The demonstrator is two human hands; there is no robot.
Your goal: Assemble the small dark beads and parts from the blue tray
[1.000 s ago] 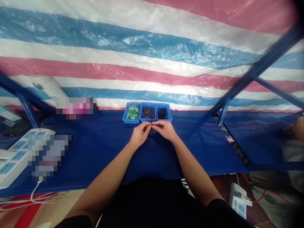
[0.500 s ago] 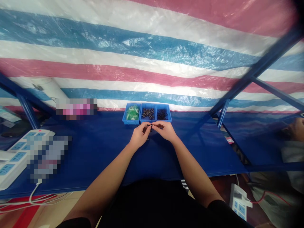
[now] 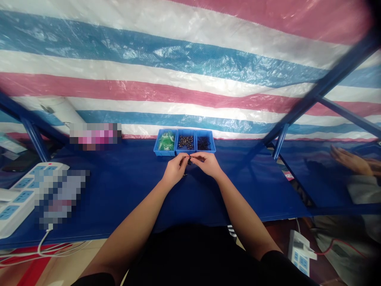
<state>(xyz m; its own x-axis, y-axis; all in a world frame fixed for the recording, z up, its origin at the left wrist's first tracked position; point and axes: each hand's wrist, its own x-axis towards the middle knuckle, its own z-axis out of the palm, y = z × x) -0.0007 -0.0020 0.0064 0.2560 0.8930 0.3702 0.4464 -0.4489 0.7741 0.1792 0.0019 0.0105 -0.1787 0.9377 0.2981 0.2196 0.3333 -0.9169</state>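
My left hand [image 3: 175, 168] and my right hand [image 3: 207, 163] meet fingertip to fingertip over the blue table, just in front of three blue bins. Both are closed in a pinch around a small dark piece [image 3: 189, 160], too small to name. A tiny brassy bit [image 3: 185, 174] lies beside my left hand. The left bin [image 3: 158, 153] holds green and clear plastic pieces [image 3: 166, 141]. Small brass-and-black metal parts [image 3: 186, 142] fill the middle bin [image 3: 182, 151]. In the right bin [image 3: 212, 151] are thin dark pieces [image 3: 204, 143].
On the left lie a white power strip [image 3: 18, 198] and a blurred-out device [image 3: 61, 198] with a white cable. A pink blurred item [image 3: 97, 136] sits at the back. Blue frame posts [image 3: 279, 147] flank the table. At far right, a co-worker's hands [image 3: 353, 161] reach over another table.
My hands stay nearly in place, with the small dark piece between them turned slightly. At far right, the co-worker's hands have come further into view.
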